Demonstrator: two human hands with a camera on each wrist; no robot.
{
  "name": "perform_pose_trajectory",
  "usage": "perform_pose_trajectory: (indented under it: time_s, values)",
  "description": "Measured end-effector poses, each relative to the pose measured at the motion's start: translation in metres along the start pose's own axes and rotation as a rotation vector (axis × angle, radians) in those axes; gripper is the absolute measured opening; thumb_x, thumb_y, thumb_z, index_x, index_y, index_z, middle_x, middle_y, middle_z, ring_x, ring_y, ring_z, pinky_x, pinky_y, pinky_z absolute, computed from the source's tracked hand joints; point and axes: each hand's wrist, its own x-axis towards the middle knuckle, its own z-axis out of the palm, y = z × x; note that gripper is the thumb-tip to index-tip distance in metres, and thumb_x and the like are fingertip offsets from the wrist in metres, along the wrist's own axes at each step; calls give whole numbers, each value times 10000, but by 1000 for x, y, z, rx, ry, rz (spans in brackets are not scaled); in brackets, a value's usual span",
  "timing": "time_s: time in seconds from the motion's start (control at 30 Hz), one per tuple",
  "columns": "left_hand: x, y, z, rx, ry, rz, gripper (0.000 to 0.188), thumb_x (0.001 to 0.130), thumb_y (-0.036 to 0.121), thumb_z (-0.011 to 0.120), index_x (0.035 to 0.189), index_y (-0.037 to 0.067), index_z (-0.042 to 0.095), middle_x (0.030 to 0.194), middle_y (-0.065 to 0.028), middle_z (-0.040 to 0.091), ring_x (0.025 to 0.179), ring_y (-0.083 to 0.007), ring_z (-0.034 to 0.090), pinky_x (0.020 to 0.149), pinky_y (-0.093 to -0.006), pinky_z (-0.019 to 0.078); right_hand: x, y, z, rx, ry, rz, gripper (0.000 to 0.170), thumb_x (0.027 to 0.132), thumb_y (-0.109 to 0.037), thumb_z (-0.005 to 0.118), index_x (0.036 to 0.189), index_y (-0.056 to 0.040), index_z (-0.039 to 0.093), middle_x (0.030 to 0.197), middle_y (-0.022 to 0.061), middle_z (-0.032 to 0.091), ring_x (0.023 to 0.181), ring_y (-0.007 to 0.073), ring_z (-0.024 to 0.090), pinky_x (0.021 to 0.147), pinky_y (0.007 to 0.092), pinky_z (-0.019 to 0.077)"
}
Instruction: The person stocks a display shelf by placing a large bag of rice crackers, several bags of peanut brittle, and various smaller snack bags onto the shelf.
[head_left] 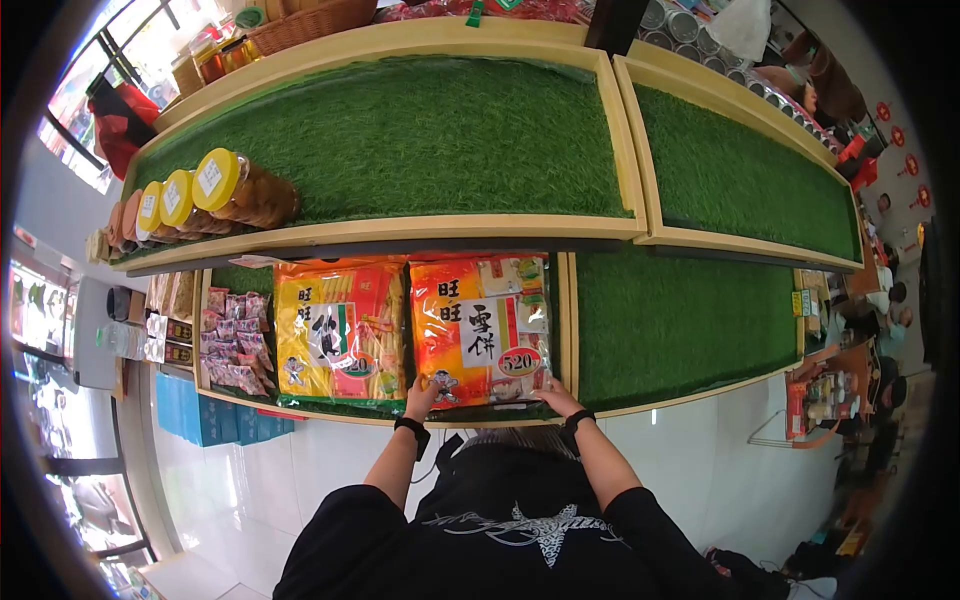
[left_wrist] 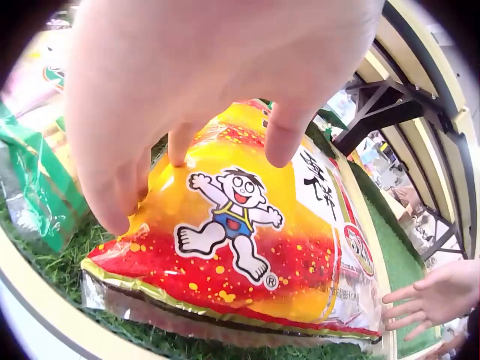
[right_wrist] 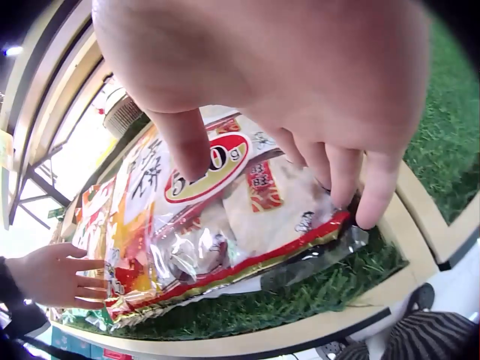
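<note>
A large red and orange bag of rice crackers [head_left: 480, 330], marked 520, lies on the green turf of the lower shelf. My left hand [head_left: 422, 397] is at its lower left corner. In the left wrist view that hand's fingers reach down along the bag's side, the thumb over its printed front. At the lower right corner is my right hand [head_left: 560, 399], its straight fingers [right_wrist: 379, 187] along the edge and thumb over the 520 label. Each wrist view shows the opposite hand with straight fingers beside the bag. A yellow and red snack bag [head_left: 340, 335] lies to the left.
Small pink packets [head_left: 236, 340] fill the shelf's left end. A wooden divider [head_left: 567, 330] runs just right of the cracker bag, with turf beyond. Yellow-lidded jars [head_left: 240, 188] stand on the upper shelf [head_left: 420, 228], whose front ledge overhangs the bags' far ends.
</note>
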Motion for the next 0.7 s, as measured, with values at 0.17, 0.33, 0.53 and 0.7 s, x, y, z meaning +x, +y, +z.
perform_pose_trajectory:
  time_s: [0.17, 0.33, 0.53, 0.7]
  values:
    - [-19, -8, 2, 280, 19, 167, 762, 683, 243, 634, 1281, -35, 253, 1134, -245, 472, 1014, -280, 503, 845, -295, 401, -14, 2, -1, 10, -31, 71, 796, 716, -266, 618, 1324, 5, 180, 1311, 177, 324, 1206, 264, 332, 970, 311, 281]
    - [-38, -1, 2, 31, -93, 145, 734, 705, 210, 617, 1282, -41, 238, 1172, -229, 450, 1055, -299, 477, 873, -314, 385, -14, 0, -5, 0, -83, 78, 806, 721, -274, 626, 1328, -5, 168, 1304, 169, 335, 1195, 259, 346, 960, 313, 295]
    - [-67, 58, 13, 513, 29, -12, 706, 699, 305, 599, 1227, -66, 315, 1171, -273, 431, 1064, -349, 460, 883, -344, 384, -63, -50, -7, -101, 13, -14, 770, 707, -315, 647, 1295, 4, 266, 1272, 178, 375, 1174, 262, 372, 923, 316, 335]
    - [-77, 68, 53, 541, 184, 242, 682, 713, 306, 594, 1224, -59, 329, 1198, -269, 398, 1123, -361, 387, 931, -374, 331, -102, -45, -62, 207, 156, 22, 435, 801, -385, 514, 1113, -83, 491, 973, 26, 566, 826, 108, 540, 700, 262, 381]
